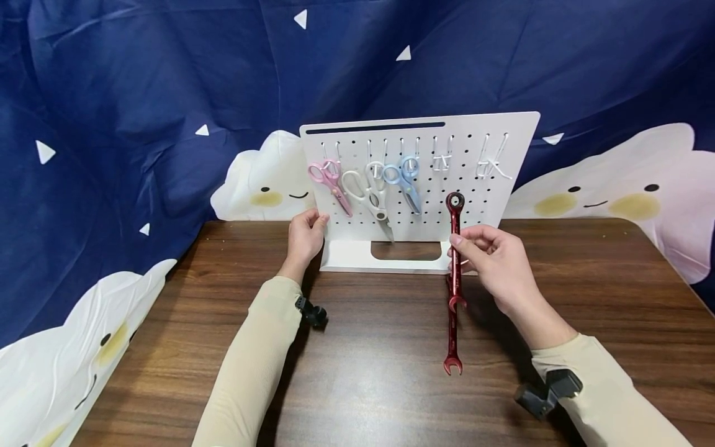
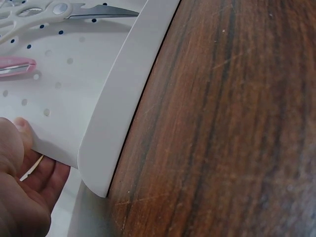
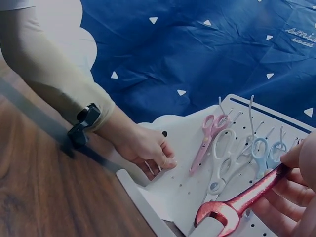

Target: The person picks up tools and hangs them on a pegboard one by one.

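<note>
Left side: I see the deep-blue backdrop cloth (image 1: 167, 74), creased and printed with white triangles and rounded clouds. The counter (image 1: 380, 372) in front has dark brown streaked wood grain and a dull sheen. Next, the left hand (image 1: 305, 241) grasps the side edge of the pegboard (image 1: 357, 232), thumb on the front face, fingers behind; its cream sleeve (image 1: 246, 354) carries a small black wrist unit (image 1: 311, 312).

The pegboard is a smooth white panel with rows of small round holes, rounded corners and a long slot along the top, standing tilted back on a flat base. Hanging on it in order: pink scissors (image 1: 337, 190) with oval loops; white scissors (image 1: 381, 214), larger, with grey metal blades; blue scissors (image 1: 411, 194), slim. White wire hooks (image 1: 442, 162) follow, thin and cross-barred.

Right of these, the right hand (image 1: 499, 257) pinches the red wrench (image 1: 455, 220) by its shaft, upright before the pegboard: glossy metallic finish, ring end up, forked end down. Below it, I log a second red wrench (image 1: 453, 347), forked end nearest me, its upper part hidden.
</note>
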Available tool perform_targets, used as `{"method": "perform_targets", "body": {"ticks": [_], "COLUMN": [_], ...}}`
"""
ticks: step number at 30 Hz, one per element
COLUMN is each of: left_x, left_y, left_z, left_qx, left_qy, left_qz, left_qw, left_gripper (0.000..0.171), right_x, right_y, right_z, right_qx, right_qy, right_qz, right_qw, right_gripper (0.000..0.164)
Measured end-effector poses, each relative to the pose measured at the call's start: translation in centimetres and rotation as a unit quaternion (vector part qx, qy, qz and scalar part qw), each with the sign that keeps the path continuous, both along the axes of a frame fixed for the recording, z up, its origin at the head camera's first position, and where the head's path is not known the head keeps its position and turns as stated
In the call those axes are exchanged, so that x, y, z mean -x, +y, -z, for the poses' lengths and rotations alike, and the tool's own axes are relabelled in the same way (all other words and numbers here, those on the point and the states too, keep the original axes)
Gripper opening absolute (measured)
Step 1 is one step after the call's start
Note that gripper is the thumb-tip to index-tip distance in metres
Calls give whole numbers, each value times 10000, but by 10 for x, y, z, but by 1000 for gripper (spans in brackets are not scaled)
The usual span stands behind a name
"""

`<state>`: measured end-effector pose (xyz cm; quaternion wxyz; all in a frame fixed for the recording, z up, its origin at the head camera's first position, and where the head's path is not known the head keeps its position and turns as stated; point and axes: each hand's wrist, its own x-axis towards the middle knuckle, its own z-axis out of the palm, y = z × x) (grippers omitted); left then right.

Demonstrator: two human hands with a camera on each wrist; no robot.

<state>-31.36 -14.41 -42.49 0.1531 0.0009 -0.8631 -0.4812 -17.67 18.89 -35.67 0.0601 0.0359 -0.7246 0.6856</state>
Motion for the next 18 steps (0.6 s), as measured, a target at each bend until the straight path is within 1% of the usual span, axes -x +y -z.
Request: {"method": "perform_targets", "body": {"ticks": [7,18], "left_x": [0,0], "left_y": [-1,-1], "left_z": [1,1], "left_qx": [6,-13], "left_qy": [37,69], "left_qz": [28,48], "left_qw": [10000,10000], "left_gripper": [27,27], "right_x": [6,11], "right_y": [-5,-9], "right_z": [-8,-20], "right_qx": [283,215], "right_qy": [152,320], "right_qz": [33,274], "right_qw": [9995,9989], "right_gripper": [14,14]}}
